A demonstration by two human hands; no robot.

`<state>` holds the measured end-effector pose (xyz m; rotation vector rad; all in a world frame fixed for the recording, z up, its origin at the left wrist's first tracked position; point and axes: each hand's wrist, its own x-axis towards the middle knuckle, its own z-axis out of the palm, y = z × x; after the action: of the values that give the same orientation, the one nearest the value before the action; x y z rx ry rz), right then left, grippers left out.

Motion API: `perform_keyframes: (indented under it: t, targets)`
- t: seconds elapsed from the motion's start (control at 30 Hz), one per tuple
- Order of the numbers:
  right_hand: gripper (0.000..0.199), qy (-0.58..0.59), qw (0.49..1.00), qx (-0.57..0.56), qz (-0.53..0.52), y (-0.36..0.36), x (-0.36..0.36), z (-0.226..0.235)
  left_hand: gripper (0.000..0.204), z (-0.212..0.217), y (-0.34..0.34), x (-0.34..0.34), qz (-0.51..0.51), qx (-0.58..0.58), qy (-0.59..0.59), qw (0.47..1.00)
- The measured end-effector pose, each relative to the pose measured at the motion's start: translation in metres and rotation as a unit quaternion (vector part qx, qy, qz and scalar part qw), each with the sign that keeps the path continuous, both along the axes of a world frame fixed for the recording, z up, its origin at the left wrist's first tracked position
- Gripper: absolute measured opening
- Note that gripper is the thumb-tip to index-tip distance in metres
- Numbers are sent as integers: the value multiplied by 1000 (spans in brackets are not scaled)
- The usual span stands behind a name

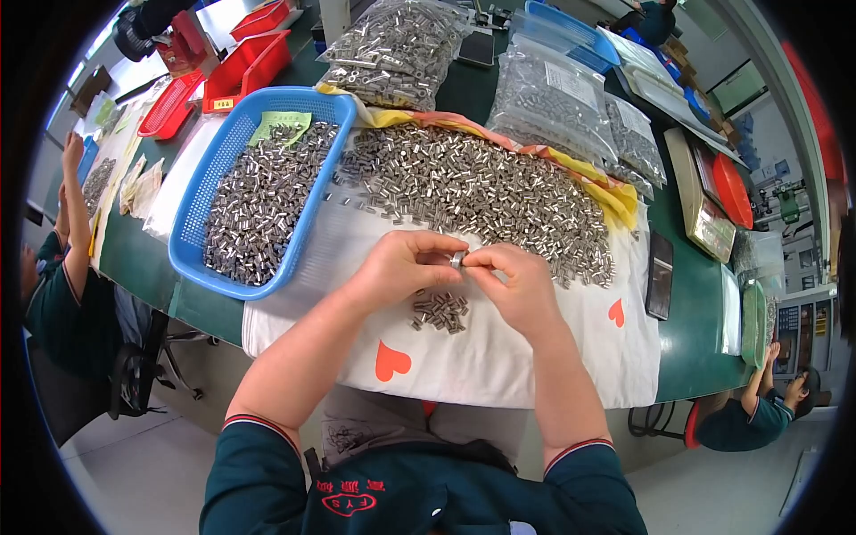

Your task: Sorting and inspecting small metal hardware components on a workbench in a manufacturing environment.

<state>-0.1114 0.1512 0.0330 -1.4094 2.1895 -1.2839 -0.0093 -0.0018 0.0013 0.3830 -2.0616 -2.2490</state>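
Observation:
My left hand [406, 266] and my right hand [517, 283] meet over a white cloth [499, 357] with red hearts. Together they pinch one small silver metal sleeve [457, 259] between the fingertips. Just below the hands lies a small cluster of the same sleeves [439, 311]. A large loose heap of metal sleeves [481, 192] spreads across the cloth beyond my hands. To the left stands a blue plastic basket [312, 192] filled with more sleeves.
Clear bags of metal parts [553, 98] lie at the back of the green table [695, 330]. Red trays [250, 62] stand at the back left. A black phone [660, 276] lies at the right. Other people sit at the left [62, 276] and lower right [758, 410].

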Motion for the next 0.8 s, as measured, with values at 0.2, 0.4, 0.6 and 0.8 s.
perform_keyframes:
  t: [0.2, 0.4, 0.6, 0.8]
  targets:
    - [12, -137, 989, 59, -21, 5, -10, 6, 36, 7, 4, 2, -46, 2, -12, 999]
    - [8, 131, 978, 104, -122, 6, -29, -15, 36, 14, 6, 4, -106, -104, -2, 989]
    - [6, 210, 962, 125, -117, -6, -24, -24, 37, 6, 5, 3, -87, -83, -3, 993]
    - [9, 234, 960, 133, -74, -5, -18, -23, 35, 0, 2, 1, -51, 3, 4, 999]
